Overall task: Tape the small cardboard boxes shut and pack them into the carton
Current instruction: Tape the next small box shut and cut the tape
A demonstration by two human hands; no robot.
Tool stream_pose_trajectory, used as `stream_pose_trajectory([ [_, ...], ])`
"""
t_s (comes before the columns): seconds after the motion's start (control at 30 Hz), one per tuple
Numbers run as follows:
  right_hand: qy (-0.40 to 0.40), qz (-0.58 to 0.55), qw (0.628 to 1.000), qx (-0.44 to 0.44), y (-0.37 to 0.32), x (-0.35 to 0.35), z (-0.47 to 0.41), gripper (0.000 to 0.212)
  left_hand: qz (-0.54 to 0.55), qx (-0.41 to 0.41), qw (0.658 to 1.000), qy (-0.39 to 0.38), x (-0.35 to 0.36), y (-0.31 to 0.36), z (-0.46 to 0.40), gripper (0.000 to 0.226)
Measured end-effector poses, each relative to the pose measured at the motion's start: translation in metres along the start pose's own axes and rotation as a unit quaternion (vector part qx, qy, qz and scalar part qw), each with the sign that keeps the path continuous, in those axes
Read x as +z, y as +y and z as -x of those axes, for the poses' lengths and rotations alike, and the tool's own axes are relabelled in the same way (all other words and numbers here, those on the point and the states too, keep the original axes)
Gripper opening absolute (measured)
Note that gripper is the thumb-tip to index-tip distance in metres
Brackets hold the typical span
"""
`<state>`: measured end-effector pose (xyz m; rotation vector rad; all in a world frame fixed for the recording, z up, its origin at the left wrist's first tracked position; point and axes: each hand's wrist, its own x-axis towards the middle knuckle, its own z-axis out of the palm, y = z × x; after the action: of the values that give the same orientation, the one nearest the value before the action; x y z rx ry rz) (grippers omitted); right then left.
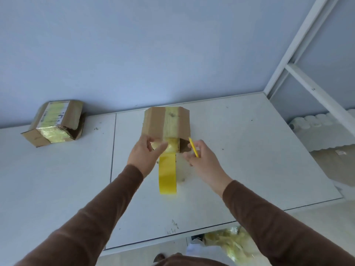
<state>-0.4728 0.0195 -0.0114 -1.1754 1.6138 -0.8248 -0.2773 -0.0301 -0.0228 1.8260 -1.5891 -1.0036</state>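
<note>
A small cardboard box [153, 121] stands on the white table [240, 150], a strip of yellow tape running over its top and down the near side. The yellow tape roll [167, 175] lies on edge just in front of it, its strip still joined to the box. My left hand [146, 154] presses the tape against the box's near face with thumb and fingers. My right hand [201, 156] holds a thin yellow cutter [193, 147] right of the tape, near the box's lower right corner. A second taped box [55, 121] lies at the far left.
A wall rises behind the table. A white metal shelf frame [307, 77] stands at the right, with white rolls [322, 127] and flat cardboard [338, 166] beside the table. Crumpled yellow tape scraps [234, 244] lie on the floor below the table's near edge.
</note>
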Motion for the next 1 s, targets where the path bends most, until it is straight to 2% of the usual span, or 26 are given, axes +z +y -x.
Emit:
stream_pose_trajectory([
  [0.07, -0.053, 0.11, 0.991, -0.046, -0.005, -0.016, -0.012, 0.035, 0.114, -0.12, 0.981, -0.104, 0.003, -0.006, 0.013, 0.053],
  [0.1, -0.081, 0.169, 0.98, -0.071, -0.009, -0.02, -0.017, 0.035, 0.176, -0.157, 0.962, -0.135, 0.004, -0.006, 0.016, 0.046],
  [0.17, -0.107, 0.278, 0.946, -0.125, -0.01, -0.022, -0.025, 0.026, 0.247, -0.182, 0.937, -0.168, -0.001, 0.0, 0.018, 0.028],
  [0.23, -0.092, 0.384, 0.902, -0.173, -0.009, -0.022, -0.032, 0.026, 0.286, -0.183, 0.922, -0.188, -0.005, 0.002, 0.019, 0.02],
  [0.3, -0.08, 0.457, 0.86, -0.215, -0.009, -0.023, -0.036, 0.027, 0.295, -0.182, 0.918, -0.193, -0.005, 0.001, 0.018, 0.019],
  [0.47, -0.082, 0.523, 0.81, -0.254, -0.01, -0.013, -0.044, 0.026, 0.313, -0.183, 0.916, -0.175, -0.002, -0.002, 0.016, 0.022],
  [0.63, -0.074, 0.58, 0.775, -0.24, -0.012, -0.005, -0.051, 0.024, 0.312, -0.183, 0.92, -0.148, 0.003, 0.0, 0.012, 0.024],
  [0.73, -0.09, 0.639, 0.738, -0.197, -0.008, -0.019, -0.057, 0.021, 0.302, -0.182, 0.927, -0.126, 0.004, -0.002, 0.008, 0.023],
  [0.8, -0.093, 0.623, 0.757, -0.173, -0.008, -0.034, -0.055, 0.023, 0.295, -0.18, 0.93, -0.127, 0.003, -0.004, 0.006, 0.023],
  [0.9, -0.011, 0.517, 0.829, -0.21, -0.023, -0.033, -0.057, 0.034, 0.302, -0.176, 0.926, -0.141, 0.003, -0.003, 0.004, 0.02],
  [0.97, 0.011, 0.441, 0.865, -0.238, -0.028, -0.016, -0.06, 0.023, 0.305, -0.175, 0.926, -0.14, 0.005, 0.0, 0.005, 0.018],
  [1.0, -0.003, 0.427, 0.873, -0.237, -0.027, -0.006, -0.063, 0.025, 0.302, -0.173, 0.927, -0.14, 0.005, 0.002, 0.005, 0.018],
])
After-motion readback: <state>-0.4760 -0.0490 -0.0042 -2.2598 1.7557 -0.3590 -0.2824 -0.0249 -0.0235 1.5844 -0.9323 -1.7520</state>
